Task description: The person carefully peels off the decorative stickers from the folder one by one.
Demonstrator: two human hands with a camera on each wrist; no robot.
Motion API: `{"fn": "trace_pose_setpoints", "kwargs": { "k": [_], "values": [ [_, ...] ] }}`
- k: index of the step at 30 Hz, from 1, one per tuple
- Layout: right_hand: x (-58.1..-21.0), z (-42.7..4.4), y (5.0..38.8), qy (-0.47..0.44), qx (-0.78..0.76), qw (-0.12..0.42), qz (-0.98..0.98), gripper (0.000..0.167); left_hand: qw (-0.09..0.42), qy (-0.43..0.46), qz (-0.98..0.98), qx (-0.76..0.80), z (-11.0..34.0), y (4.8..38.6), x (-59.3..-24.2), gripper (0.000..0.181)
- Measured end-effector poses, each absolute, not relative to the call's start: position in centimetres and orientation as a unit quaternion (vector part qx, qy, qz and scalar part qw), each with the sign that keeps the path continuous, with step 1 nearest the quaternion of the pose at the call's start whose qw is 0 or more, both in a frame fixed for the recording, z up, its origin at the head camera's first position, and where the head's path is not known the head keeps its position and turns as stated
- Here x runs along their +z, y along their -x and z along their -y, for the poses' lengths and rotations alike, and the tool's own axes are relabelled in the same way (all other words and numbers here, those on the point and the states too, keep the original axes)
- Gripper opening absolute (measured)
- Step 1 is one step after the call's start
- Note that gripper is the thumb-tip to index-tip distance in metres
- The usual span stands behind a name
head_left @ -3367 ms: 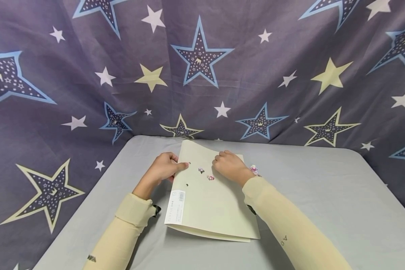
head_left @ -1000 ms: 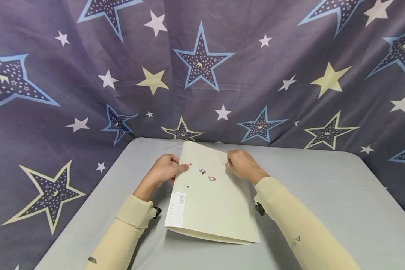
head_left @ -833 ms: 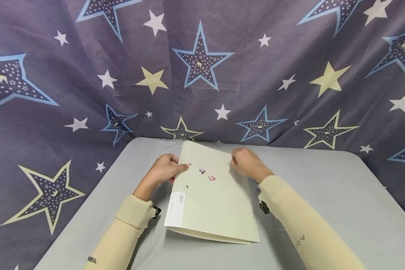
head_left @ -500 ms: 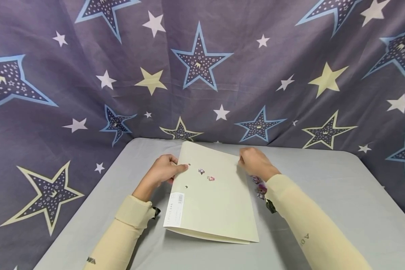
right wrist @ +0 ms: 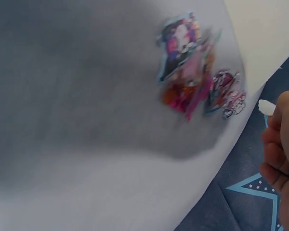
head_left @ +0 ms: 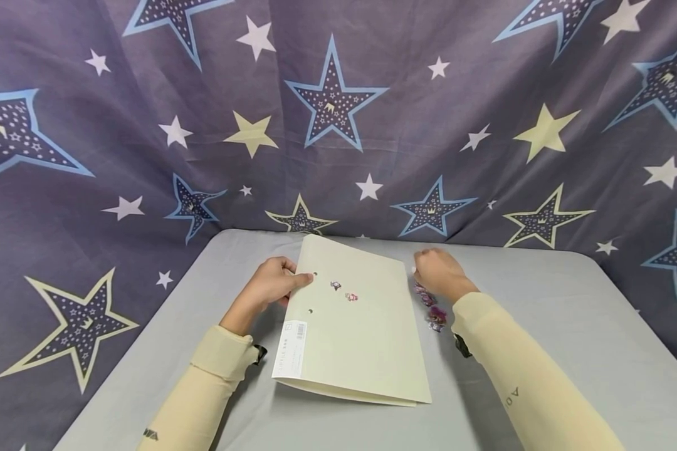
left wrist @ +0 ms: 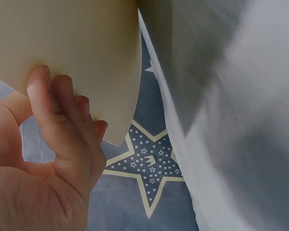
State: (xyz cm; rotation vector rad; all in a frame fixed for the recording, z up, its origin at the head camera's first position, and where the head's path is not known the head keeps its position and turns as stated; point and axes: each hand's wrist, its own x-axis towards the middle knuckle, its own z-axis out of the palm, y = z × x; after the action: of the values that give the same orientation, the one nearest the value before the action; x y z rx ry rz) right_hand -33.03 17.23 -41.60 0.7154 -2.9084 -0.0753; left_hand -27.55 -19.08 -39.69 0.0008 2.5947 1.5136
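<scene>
A cream folder (head_left: 367,338) lies aslant on the table, its near edge slightly agape. My left hand (head_left: 273,282) grips its left edge, thumb on top; in the left wrist view the fingers (left wrist: 62,110) curl beneath the cover. Two small cartoon stickers, one purple (head_left: 335,285) and one pink (head_left: 351,297), are on the cover. To the right of the folder, above the table, my right hand (head_left: 440,272) pinches a small white piece (right wrist: 266,107), possibly a sticker's back. Beneath that hand lie several colourful stickers (head_left: 436,316), also loosely heaped in the right wrist view.
The grey-covered table (head_left: 570,338) extends to both sides. A star-patterned curtain (head_left: 338,175) hangs behind and beside it. A white label with a barcode (head_left: 290,349) is on the folder's lower left, and two small dark round spots show near its left edge.
My right hand has moved rightward from over the folder to beyond its right edge, uncovering the cover and the colourful stickers beside it. My left hand keeps its grip on the folder.
</scene>
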Motion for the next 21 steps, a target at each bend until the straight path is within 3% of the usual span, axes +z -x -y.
{"fn": "trace_pose_setpoints", "kwargs": {
  "k": [5,12,17,21],
  "values": [
    [-41.68,-17.12,32.99,-0.248,-0.111,0.061,0.96,0.024,0.067,-0.002,-0.863,0.501,19.12,27.62,-39.58,0.04],
    [-41.93,-16.63,32.75,-0.26,-0.136,0.046,0.955,0.022,0.068,-0.003,-0.864,0.499,19.15,27.52,-39.51,0.04],
    [-42.35,-16.4,32.62,-0.268,-0.145,0.032,0.952,0.029,0.066,-0.003,-0.865,0.498,19.09,27.47,-39.57,0.04],
    [-42.44,-16.55,32.65,-0.267,-0.134,0.011,0.954,0.02,0.063,-0.002,-0.866,0.496,19.04,27.46,-39.61,0.04]
  ]
}}
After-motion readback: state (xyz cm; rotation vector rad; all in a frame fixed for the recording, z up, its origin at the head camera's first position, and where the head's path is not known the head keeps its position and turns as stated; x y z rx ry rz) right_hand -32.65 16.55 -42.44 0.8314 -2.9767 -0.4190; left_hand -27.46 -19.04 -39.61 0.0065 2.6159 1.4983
